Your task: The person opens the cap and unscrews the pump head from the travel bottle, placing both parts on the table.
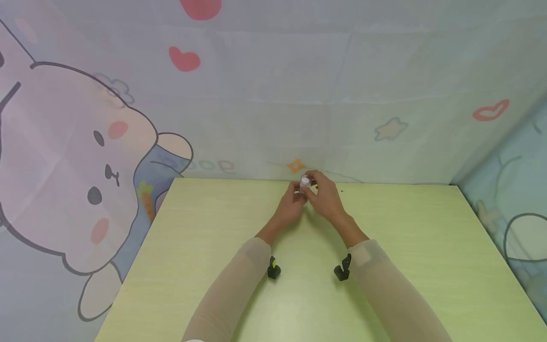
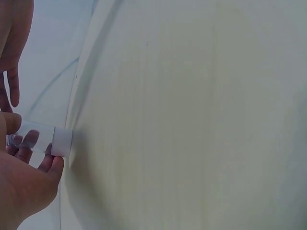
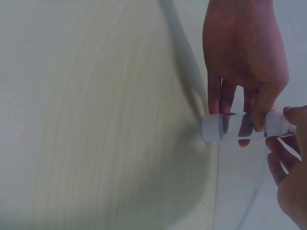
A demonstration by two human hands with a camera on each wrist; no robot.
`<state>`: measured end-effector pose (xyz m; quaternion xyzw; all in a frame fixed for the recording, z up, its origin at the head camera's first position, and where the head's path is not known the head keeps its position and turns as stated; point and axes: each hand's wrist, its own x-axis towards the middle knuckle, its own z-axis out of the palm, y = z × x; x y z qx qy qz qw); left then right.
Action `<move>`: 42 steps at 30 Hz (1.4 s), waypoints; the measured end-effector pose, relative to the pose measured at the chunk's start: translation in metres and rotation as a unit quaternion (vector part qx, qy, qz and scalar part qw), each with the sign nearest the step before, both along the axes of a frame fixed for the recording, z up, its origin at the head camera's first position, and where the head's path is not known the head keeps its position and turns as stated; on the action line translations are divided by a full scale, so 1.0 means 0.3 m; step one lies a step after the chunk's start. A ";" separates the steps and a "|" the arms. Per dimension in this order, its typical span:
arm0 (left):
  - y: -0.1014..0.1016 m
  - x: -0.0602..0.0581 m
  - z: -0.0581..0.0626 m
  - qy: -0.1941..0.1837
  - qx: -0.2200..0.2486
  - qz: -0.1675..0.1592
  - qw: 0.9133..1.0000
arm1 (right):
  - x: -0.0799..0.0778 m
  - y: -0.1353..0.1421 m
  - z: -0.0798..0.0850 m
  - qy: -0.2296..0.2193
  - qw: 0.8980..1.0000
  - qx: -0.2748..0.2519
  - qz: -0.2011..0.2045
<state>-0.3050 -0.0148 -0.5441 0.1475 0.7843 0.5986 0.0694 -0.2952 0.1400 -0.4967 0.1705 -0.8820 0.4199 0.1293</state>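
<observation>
A small clear bottle with a white base and a white collar stands between both hands near the table's far edge. Around its see-through body the left hand holds on, thumb in front and fingers behind in the right wrist view. The right hand pinches the upper end with thumb and fingers. From the head camera the bottle's top shows as a white disc inside a clear ring. Part of its upper end is hidden by the right fingers.
The pale yellow-green table meets a printed cloth hanging behind it. More cloth hangs at the right side. Black mounts sit at both sleeved wrists. A tiny dark speck lies right of the hands.
</observation>
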 end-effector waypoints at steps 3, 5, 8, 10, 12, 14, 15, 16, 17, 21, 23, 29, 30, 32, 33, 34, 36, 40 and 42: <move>-0.001 -0.003 -0.001 0.006 -0.001 -0.005 1.000 | 0.000 0.002 -0.001 0.002 1.000 -0.003 0.002; 0.000 -0.004 -0.002 0.010 -0.001 -0.004 1.000 | 0.000 0.002 -0.002 0.004 1.000 -0.006 0.002; 0.000 -0.009 -0.005 0.015 -0.003 -0.002 1.000 | -0.003 0.003 -0.004 0.009 1.000 -0.008 0.001; 0.001 -0.012 -0.007 0.017 -0.005 -0.003 1.000 | -0.006 0.004 -0.005 0.012 1.000 -0.007 0.000; 0.001 -0.014 -0.008 0.017 -0.005 -0.004 1.000 | -0.009 0.005 -0.008 0.012 1.000 -0.008 0.001; 0.001 -0.014 -0.008 0.013 -0.005 -0.005 1.000 | -0.010 0.005 -0.010 0.013 1.000 -0.010 0.001; 0.000 -0.014 -0.009 0.011 -0.005 -0.006 1.000 | -0.010 0.005 -0.011 0.013 1.000 -0.011 0.002; -0.001 -0.013 -0.009 0.010 -0.004 -0.007 1.000 | -0.011 0.005 -0.011 0.013 1.000 -0.012 0.003; -0.002 -0.012 -0.009 0.009 -0.004 -0.007 1.000 | -0.011 0.006 -0.012 0.014 1.000 -0.012 0.003; -0.006 -0.008 -0.005 0.012 -0.004 -0.009 1.000 | -0.013 0.005 -0.013 0.015 1.000 -0.005 -0.002; -0.010 -0.022 -0.029 0.024 -0.001 -0.013 1.000 | -0.013 0.006 -0.014 0.014 1.000 -0.002 -0.004; -0.005 -0.026 -0.033 0.023 0.001 -0.015 1.000 | -0.013 0.014 -0.016 0.013 1.000 -0.006 -0.005; -0.001 -0.010 -0.008 0.013 -0.001 -0.013 1.000 | -0.012 0.015 -0.017 0.013 1.000 -0.007 -0.005; 0.001 -0.011 -0.007 0.010 -0.004 -0.013 1.000 | -0.012 0.016 -0.017 0.015 1.000 -0.009 -0.005; 0.002 -0.012 -0.007 0.011 -0.006 -0.012 1.000 | -0.013 0.016 -0.018 0.017 1.000 -0.010 -0.006; 0.002 -0.012 -0.007 0.012 -0.006 -0.012 1.000 | -0.012 0.015 -0.017 0.020 1.000 -0.011 -0.005; 0.000 -0.013 -0.007 0.015 -0.008 -0.011 1.000 | -0.011 0.013 -0.014 0.023 1.000 -0.013 -0.004; -0.004 -0.013 -0.004 0.014 -0.009 -0.009 1.000 | -0.012 0.008 -0.010 0.034 0.999 -0.012 -0.001; -0.007 -0.011 0.000 0.010 -0.009 -0.010 1.000 | -0.013 0.008 -0.007 0.035 0.999 -0.012 0.000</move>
